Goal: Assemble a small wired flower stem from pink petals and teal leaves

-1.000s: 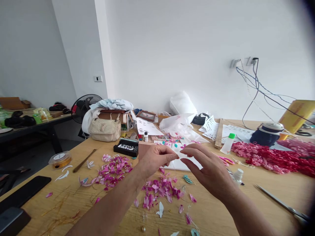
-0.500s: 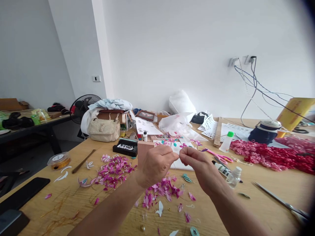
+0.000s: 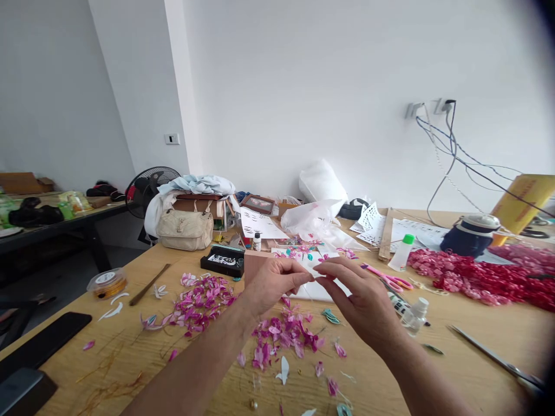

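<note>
My left hand [image 3: 280, 286] is closed in a pinch, its thumb and forefinger near the middle of the view. My right hand [image 3: 362, 294] meets it from the other side, thumb and forefinger nearly together at the tips. Something small and pale lies between the fingertips, too tiny to name. Behind the hands sits a white block [image 3: 312, 293] with pink and teal flowers [image 3: 306, 253] at its far side. A wooden block [image 3: 254, 267] stands beside my left hand. Below both hands lie loose purple-pink petals [image 3: 284, 332], and another pile of petals [image 3: 203, 300] spreads to the left.
Long scissors [image 3: 494, 355] and pink scissors [image 3: 390, 278] lie on the right. A clear bottle [image 3: 416, 318] and a green-capped bottle [image 3: 402, 252] stand near them. Red and pink flower strands [image 3: 468, 274] heap at far right. A tub of gold wire [image 3: 106, 283] is on the left.
Both hands have turned, and their fingers have loosened from tight, fist-like pinches into more extended ones. The fingertips stay together at about the same place. The view has shifted slightly.
</note>
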The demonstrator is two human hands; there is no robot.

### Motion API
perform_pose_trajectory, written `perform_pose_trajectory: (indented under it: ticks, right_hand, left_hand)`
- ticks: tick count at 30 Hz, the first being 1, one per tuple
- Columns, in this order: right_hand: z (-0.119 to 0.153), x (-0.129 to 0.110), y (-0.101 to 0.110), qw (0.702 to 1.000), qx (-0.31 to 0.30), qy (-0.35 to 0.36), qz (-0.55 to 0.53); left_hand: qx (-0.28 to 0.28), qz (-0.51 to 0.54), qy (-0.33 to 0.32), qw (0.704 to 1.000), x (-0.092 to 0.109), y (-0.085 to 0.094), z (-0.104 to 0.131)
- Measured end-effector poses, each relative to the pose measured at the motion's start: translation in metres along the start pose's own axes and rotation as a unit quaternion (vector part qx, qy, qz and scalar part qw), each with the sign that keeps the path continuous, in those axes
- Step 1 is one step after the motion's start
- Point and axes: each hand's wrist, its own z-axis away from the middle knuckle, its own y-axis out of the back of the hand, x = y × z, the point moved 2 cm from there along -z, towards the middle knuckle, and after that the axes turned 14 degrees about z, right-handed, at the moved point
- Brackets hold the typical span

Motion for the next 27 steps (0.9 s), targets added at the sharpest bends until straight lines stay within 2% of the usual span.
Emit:
perform_pose_trajectory:
  ticks: [4, 5, 7, 8, 10, 12, 13, 14, 16, 19, 21, 23, 25, 27]
  right_hand:
    - [-0.002, -0.003, -0.001, 1.000, -0.001, 0.012, 0.011]
    - [-0.002, -0.004, -0.001, 1.000, -0.007, -0.006, 0.009]
    - [-0.002, -0.004, -0.002, 0.996, -0.036, -0.073, -0.018]
    - [-0.002, -0.004, -0.004, 0.990, -0.060, -0.119, -0.050]
    - [0.000, -0.002, -0.011, 0.956, -0.117, -0.217, -0.159]
    - [0.002, 0.001, -0.018, 0.901, -0.160, -0.291, -0.278]
    - [0.003, 0.003, -0.021, 0.879, -0.169, -0.312, -0.318]
    - [0.003, 0.005, -0.022, 0.867, -0.168, -0.326, -0.338]
    - [0.004, 0.008, -0.021, 0.871, -0.147, -0.339, -0.323]
    - [0.004, 0.009, -0.009, 0.902, -0.100, -0.334, -0.254]
    - [0.003, 0.004, 0.000, 0.949, -0.066, -0.259, -0.165]
    - [0.001, -0.004, 0.005, 0.986, -0.037, -0.149, -0.067]
    - [0.000, -0.010, 0.006, 0.997, -0.021, -0.076, -0.008]
    - [-0.001, -0.012, 0.006, 0.998, -0.015, -0.050, 0.016]
  left_hand:
    - [-0.005, -0.015, 0.028, 0.999, 0.001, -0.002, 0.002]
    - [-0.003, -0.038, 0.013, 0.999, 0.002, -0.003, 0.002]
    - [-0.013, -0.129, -0.074, 0.989, 0.005, -0.004, 0.004]
    - [-0.025, -0.198, -0.134, 0.971, 0.007, -0.005, 0.005]
    - [-0.053, -0.344, -0.240, 0.906, 0.009, -0.006, 0.008]
    - [-0.073, -0.444, -0.291, 0.844, 0.007, -0.006, 0.009]
    - [-0.074, -0.466, -0.302, 0.828, 0.006, -0.005, 0.009]
    - [-0.070, -0.469, -0.307, 0.825, 0.006, -0.004, 0.009]
    - [-0.052, -0.428, -0.299, 0.851, 0.007, -0.002, 0.007]
    - [-0.012, -0.295, -0.247, 0.923, 0.011, 0.001, 0.004]
    - [0.010, -0.203, -0.187, 0.961, 0.014, 0.003, 0.002]
    - [0.020, -0.124, -0.121, 0.985, 0.015, 0.004, 0.002]
    - [0.017, -0.059, -0.060, 0.996, 0.015, 0.004, 0.002]
    - [0.006, -0.013, -0.013, 1.000, 0.015, 0.002, 0.004]
